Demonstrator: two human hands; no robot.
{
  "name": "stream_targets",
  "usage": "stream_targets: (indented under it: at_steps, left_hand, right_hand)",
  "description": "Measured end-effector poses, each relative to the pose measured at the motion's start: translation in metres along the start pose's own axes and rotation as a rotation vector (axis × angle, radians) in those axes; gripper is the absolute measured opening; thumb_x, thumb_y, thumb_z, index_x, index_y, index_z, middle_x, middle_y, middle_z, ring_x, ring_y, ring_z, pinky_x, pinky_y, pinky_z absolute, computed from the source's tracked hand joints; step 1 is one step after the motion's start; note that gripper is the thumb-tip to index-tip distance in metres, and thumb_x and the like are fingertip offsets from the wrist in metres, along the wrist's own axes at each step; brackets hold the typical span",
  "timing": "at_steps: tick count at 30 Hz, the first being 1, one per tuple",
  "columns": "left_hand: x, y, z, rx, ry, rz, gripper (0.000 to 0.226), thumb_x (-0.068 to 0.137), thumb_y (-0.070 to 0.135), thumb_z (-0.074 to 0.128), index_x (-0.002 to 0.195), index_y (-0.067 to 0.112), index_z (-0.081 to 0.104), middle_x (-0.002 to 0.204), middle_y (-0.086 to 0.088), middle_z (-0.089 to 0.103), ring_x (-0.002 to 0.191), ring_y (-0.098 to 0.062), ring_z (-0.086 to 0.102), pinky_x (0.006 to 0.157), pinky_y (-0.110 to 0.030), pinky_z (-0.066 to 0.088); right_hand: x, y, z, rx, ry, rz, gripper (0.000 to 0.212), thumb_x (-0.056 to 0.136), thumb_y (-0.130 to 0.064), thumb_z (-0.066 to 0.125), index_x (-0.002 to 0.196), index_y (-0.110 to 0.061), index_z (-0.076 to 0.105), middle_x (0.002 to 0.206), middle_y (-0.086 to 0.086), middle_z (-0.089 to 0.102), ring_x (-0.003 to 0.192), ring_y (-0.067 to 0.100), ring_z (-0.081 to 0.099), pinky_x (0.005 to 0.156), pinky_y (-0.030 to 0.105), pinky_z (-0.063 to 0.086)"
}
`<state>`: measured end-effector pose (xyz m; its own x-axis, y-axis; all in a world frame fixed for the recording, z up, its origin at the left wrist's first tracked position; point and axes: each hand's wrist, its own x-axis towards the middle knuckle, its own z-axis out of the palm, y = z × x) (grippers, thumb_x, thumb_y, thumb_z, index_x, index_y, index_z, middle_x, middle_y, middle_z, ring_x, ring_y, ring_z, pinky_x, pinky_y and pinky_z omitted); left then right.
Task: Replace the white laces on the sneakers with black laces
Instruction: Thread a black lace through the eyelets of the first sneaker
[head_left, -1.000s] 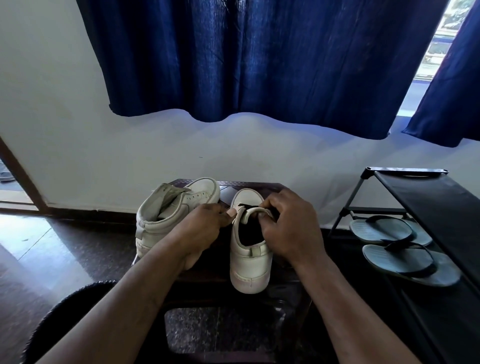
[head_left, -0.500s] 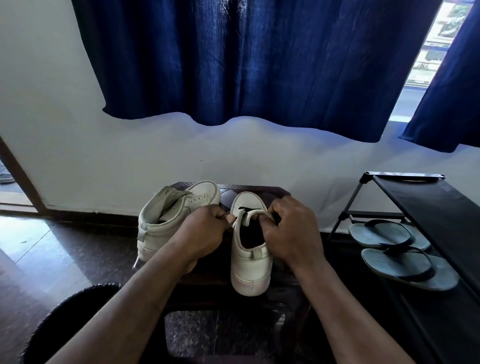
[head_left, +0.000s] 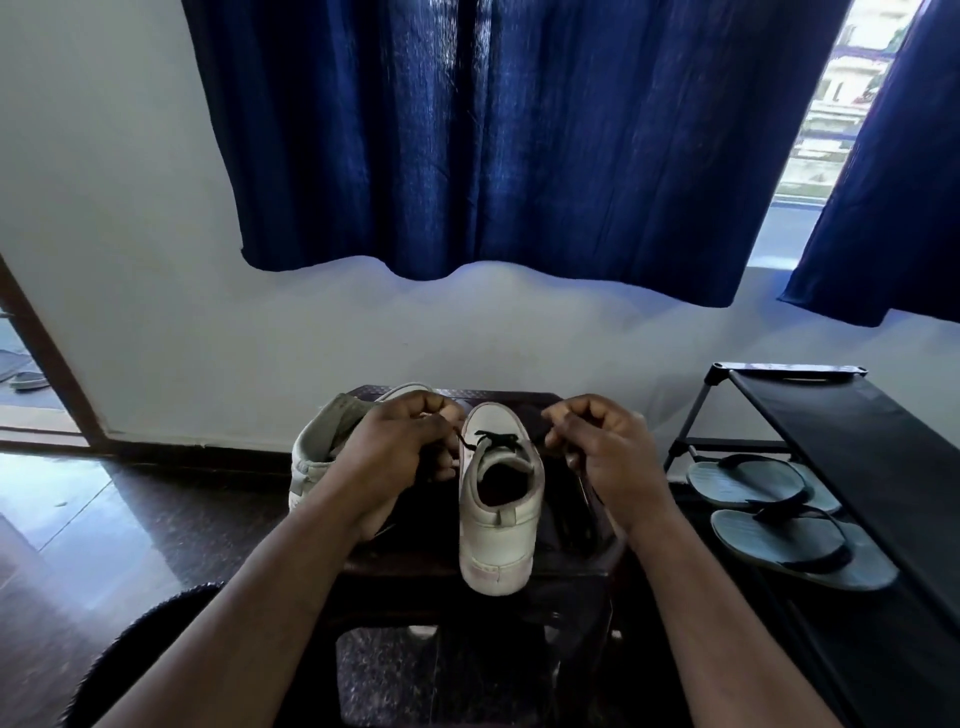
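Note:
A white sneaker (head_left: 497, 512) stands heel toward me on a dark stool (head_left: 566, 574). A black lace (head_left: 494, 439) crosses its tongue and runs out to both sides. My left hand (head_left: 404, 451) pinches the lace's left end beside the shoe. To the right of the shoe, my right hand (head_left: 602, 453) pinches the other end. A second white sneaker (head_left: 319, 451) lies tilted behind my left hand, partly hidden by it.
A black shoe rack (head_left: 852, 431) stands at the right with a pair of grey flip-flops (head_left: 779, 514) on its lower shelf. Blue curtains (head_left: 509, 145) hang over the white wall. A dark fuzzy object (head_left: 135, 644) sits at the lower left on the glossy floor.
Both hands have moved apart from the sneaker's opening, drawing the black lace ends outward to the left and right. The lace now shows across the tongue.

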<state>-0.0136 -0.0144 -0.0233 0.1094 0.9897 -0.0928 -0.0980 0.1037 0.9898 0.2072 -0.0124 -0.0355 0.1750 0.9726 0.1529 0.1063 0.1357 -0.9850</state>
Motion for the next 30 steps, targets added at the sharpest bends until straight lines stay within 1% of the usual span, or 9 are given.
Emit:
stream_targets:
  at_steps: [2, 6, 9, 11, 13, 16, 19, 25, 30]
  left_hand:
    - [-0.006, 0.014, 0.001, -0.026, 0.002, 0.022, 0.016, 0.106, 0.008, 0.055, 0.104, 0.002, 0.069, 0.075, -0.005, 0.062, 0.06, -0.016, 0.055, 0.058, -0.026, 0.054]
    - [-0.012, 0.055, 0.011, -0.02, -0.028, 0.071, 0.019, 0.106, 0.008, 0.055, 0.108, -0.002, 0.071, 0.08, -0.007, 0.068, 0.062, -0.017, 0.06, 0.061, -0.029, 0.056]
    - [-0.015, 0.093, 0.019, -0.037, -0.051, 0.111, 0.02, 0.106, 0.009, 0.054, 0.107, 0.001, 0.073, 0.084, -0.007, 0.072, 0.065, -0.017, 0.066, 0.065, -0.031, 0.06]
    - [-0.015, 0.118, 0.023, -0.083, -0.061, 0.114, 0.021, 0.107, 0.01, 0.053, 0.106, 0.004, 0.073, 0.088, -0.007, 0.075, 0.069, -0.018, 0.07, 0.068, -0.032, 0.061]
    - [-0.019, 0.142, 0.027, -0.131, -0.056, 0.118, 0.023, 0.108, 0.011, 0.051, 0.105, 0.005, 0.073, 0.09, -0.008, 0.076, 0.071, -0.019, 0.071, 0.068, -0.032, 0.061]
    - [-0.03, 0.178, 0.031, -0.175, -0.049, 0.15, 0.027, 0.109, 0.01, 0.046, 0.11, 0.002, 0.071, 0.092, -0.01, 0.078, 0.074, -0.022, 0.072, 0.072, -0.036, 0.063]
    - [-0.044, 0.208, 0.032, -0.178, -0.056, 0.201, 0.028, 0.109, 0.008, 0.044, 0.114, 0.001, 0.07, 0.102, -0.015, 0.079, 0.079, -0.025, 0.073, 0.076, -0.038, 0.064]
    - [-0.064, 0.257, 0.035, -0.144, -0.124, 0.307, 0.036, 0.106, -0.002, 0.035, 0.118, -0.001, 0.069, 0.106, -0.015, 0.079, 0.091, -0.032, 0.077, 0.076, -0.037, 0.063]
    - [-0.073, 0.283, 0.041, -0.076, -0.161, 0.401, 0.031, 0.105, -0.004, 0.041, 0.12, 0.002, 0.068, 0.107, -0.012, 0.079, 0.093, -0.031, 0.077, 0.077, -0.035, 0.062]
  right_hand:
    - [0.0, -0.011, -0.002, 0.009, 0.024, -0.001, 0.014, 0.099, -0.009, 0.067, 0.087, -0.006, 0.076, 0.069, 0.009, 0.072, 0.061, 0.018, 0.055, 0.056, 0.025, 0.045]
    - [0.002, -0.051, -0.002, -0.085, -0.042, -0.037, 0.013, 0.099, -0.015, 0.068, 0.09, -0.013, 0.078, 0.079, 0.007, 0.077, 0.066, 0.021, 0.059, 0.064, 0.034, 0.049]
    - [0.003, -0.097, -0.004, -0.175, -0.086, -0.134, 0.014, 0.1, -0.015, 0.066, 0.095, -0.018, 0.078, 0.084, 0.002, 0.078, 0.066, 0.016, 0.062, 0.063, 0.025, 0.05]
    - [0.003, -0.126, -0.005, -0.203, -0.099, -0.159, 0.014, 0.101, -0.017, 0.064, 0.097, -0.019, 0.077, 0.087, 0.0, 0.079, 0.062, 0.013, 0.06, 0.056, 0.017, 0.045]
    - [0.002, -0.15, -0.006, -0.186, -0.094, -0.164, 0.014, 0.101, -0.017, 0.064, 0.097, -0.018, 0.077, 0.088, 0.0, 0.079, 0.061, 0.011, 0.059, 0.053, 0.013, 0.042]
    - [-0.002, -0.183, -0.005, -0.136, -0.088, -0.185, 0.013, 0.101, -0.014, 0.065, 0.098, -0.013, 0.078, 0.087, 0.004, 0.079, 0.06, 0.009, 0.06, 0.051, 0.013, 0.042]
    - [-0.007, -0.215, -0.003, -0.085, -0.087, -0.234, 0.014, 0.101, -0.009, 0.064, 0.1, -0.009, 0.077, 0.086, 0.008, 0.079, 0.058, 0.005, 0.061, 0.05, 0.013, 0.043]
    - [-0.01, -0.273, -0.003, -0.019, -0.078, -0.282, 0.015, 0.101, -0.012, 0.064, 0.099, -0.014, 0.079, 0.089, 0.005, 0.08, 0.063, 0.012, 0.062, 0.051, 0.02, 0.044]
    - [-0.007, -0.309, -0.006, 0.009, -0.109, -0.353, 0.012, 0.097, -0.01, 0.069, 0.1, -0.014, 0.08, 0.093, 0.009, 0.079, 0.065, 0.015, 0.063, 0.051, 0.021, 0.042]
